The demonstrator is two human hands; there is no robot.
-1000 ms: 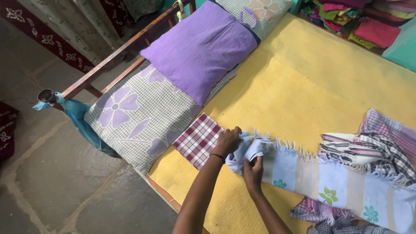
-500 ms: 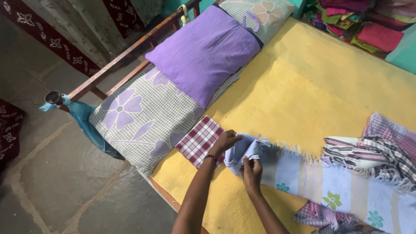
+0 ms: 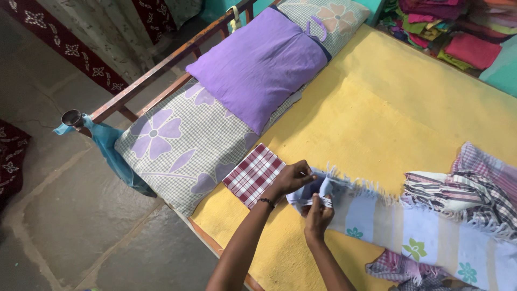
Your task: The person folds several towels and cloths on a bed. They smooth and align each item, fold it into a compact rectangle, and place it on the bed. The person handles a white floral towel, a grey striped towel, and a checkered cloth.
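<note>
A long pale blue towel (image 3: 409, 231) with flower prints and a fringed end lies across a yellow bed sheet (image 3: 377, 113). My left hand (image 3: 291, 178) pinches the towel's bunched left end from above. Just below it, my right hand (image 3: 319, 214) grips the same end, fingers closed on a fold of the cloth. A folded red and white checked cloth (image 3: 253, 174) lies flat on the sheet, right beside my left hand.
A purple pillow (image 3: 258, 59) rests on a grey checked pillow with purple flowers (image 3: 172, 145) along the bed's left side. Striped and checked cloths (image 3: 468, 188) are heaped at the right. Folded colourful clothes (image 3: 447, 27) are stacked at the back. A wooden bed rail (image 3: 156, 73) borders a stone floor.
Both hands have shifted slightly right along the towel's end. The bunched end is now gathered tighter between them, with my right hand raised onto the fold.
</note>
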